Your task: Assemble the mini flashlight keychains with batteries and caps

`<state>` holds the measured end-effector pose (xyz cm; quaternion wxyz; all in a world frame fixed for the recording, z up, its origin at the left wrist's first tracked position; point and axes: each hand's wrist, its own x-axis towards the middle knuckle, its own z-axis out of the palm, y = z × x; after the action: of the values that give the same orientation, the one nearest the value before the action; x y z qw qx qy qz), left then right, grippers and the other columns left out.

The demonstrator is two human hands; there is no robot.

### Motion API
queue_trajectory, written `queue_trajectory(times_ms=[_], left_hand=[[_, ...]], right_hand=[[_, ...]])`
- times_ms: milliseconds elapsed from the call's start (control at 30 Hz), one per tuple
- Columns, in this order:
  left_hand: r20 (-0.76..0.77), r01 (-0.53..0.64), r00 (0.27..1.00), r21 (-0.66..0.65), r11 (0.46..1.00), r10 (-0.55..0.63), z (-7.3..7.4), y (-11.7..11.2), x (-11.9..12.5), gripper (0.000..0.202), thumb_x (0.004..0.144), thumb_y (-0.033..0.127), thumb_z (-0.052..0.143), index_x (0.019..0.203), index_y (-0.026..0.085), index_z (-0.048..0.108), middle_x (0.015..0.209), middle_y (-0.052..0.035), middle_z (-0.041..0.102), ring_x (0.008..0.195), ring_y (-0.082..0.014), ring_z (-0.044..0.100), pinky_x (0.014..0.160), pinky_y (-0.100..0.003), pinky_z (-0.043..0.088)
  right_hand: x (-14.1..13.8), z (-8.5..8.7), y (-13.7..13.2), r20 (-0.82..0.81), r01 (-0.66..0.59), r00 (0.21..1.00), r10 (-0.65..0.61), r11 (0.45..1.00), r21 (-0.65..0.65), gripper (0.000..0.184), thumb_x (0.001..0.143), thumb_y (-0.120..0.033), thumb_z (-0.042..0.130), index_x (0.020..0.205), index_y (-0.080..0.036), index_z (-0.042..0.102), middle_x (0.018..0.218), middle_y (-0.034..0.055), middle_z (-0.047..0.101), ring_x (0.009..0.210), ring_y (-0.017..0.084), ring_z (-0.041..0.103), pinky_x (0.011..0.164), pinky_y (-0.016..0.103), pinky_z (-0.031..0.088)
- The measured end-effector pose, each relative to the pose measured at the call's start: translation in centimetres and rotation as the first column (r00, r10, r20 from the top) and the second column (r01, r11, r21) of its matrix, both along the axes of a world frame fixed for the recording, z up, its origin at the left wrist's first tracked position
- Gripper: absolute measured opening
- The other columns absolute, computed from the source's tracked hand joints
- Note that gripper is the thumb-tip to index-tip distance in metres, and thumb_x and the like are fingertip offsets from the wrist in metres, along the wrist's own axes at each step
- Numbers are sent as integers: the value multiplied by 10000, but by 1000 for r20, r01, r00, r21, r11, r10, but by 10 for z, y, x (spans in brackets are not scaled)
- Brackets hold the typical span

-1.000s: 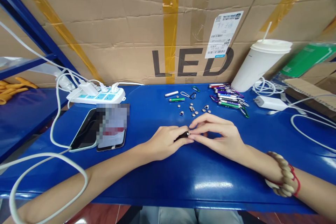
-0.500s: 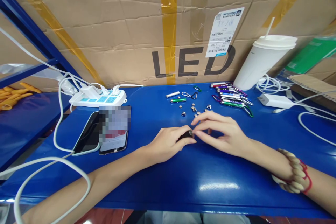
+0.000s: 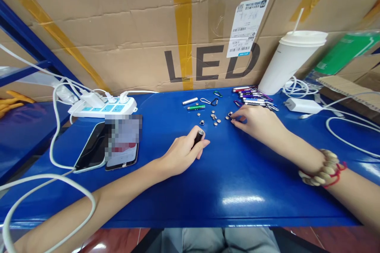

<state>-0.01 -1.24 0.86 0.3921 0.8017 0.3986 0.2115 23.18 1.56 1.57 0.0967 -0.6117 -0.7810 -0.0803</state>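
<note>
My left hand (image 3: 185, 150) is wrapped round a short black tube (image 3: 198, 137), its silver round end facing up between thumb and forefinger. Further right, my right hand (image 3: 257, 124) has thumb and forefinger pinched on a small silver end cap (image 3: 230, 114) at the tabletop. Beside those fingertips lie several button cells (image 3: 219, 121), small and round. Another silver end cap (image 3: 202, 122) rests left of them. Behind are a green tube (image 3: 196, 107), a silver tube (image 3: 190, 101) and three carabiners, silver (image 3: 205, 101), black (image 3: 214, 102) and green (image 3: 217, 94).
Assembled coloured penlights (image 3: 252, 97) are piled behind my right hand, near a white cup (image 3: 292, 61) with a straw. A white charger (image 3: 303, 104) and cables lie right. Two phones (image 3: 92, 146) and a power strip (image 3: 102, 106) sit left. A cardboard box (image 3: 133, 27) backs the blue table (image 3: 190, 201).
My right hand has left the black tube and moved right and back to the silver end cap. My left hand keeps the tube, now turned more upright. The view has shifted slightly.
</note>
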Motion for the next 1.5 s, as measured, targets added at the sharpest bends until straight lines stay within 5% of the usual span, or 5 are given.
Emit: queue_trajectory(times_ms=[533,867,1100,1300,1500], left_hand=[[-40,-4,999,29,1000,5,1,-3,-1,195,910,393,269,851,224,346,592,76,514,533,-90,474,601,-233,363],[-64,16,998,74,997,-11,3,-4,-1,189,911,380,281,849,225,371,603,67,516,561,-107,500,616,-242,381],[-107,52,994,176,983,-33,1,-3,0,176,903,353,333,837,225,434,626,51,523,600,-117,528,593,-221,382],[-110,55,993,199,979,-34,-1,-3,0,200,904,341,334,794,211,438,638,47,535,602,-111,531,591,-213,378],[-134,73,990,181,981,-49,-1,-1,0,215,911,329,308,774,208,422,665,33,544,637,-125,542,606,-223,385]], right_hand=[[-23,3,-15,-131,-125,984,116,990,-62,176,682,-216,584,808,-240,704,756,-14,676,623,141,621,469,212,387],[-29,-3,-15,-398,-260,893,210,963,-75,182,704,-223,593,860,-221,686,777,-7,696,577,108,611,531,196,452],[-32,-2,-17,-371,-269,897,239,963,-29,112,750,-213,591,777,-216,700,732,-1,686,599,117,613,538,204,447],[-40,5,-31,-518,-406,702,489,872,272,153,799,-247,560,860,-180,684,793,39,662,571,89,569,477,187,449],[-43,5,-38,-514,-551,574,637,765,334,143,816,-199,544,882,-188,671,818,45,653,692,107,603,592,206,513]])
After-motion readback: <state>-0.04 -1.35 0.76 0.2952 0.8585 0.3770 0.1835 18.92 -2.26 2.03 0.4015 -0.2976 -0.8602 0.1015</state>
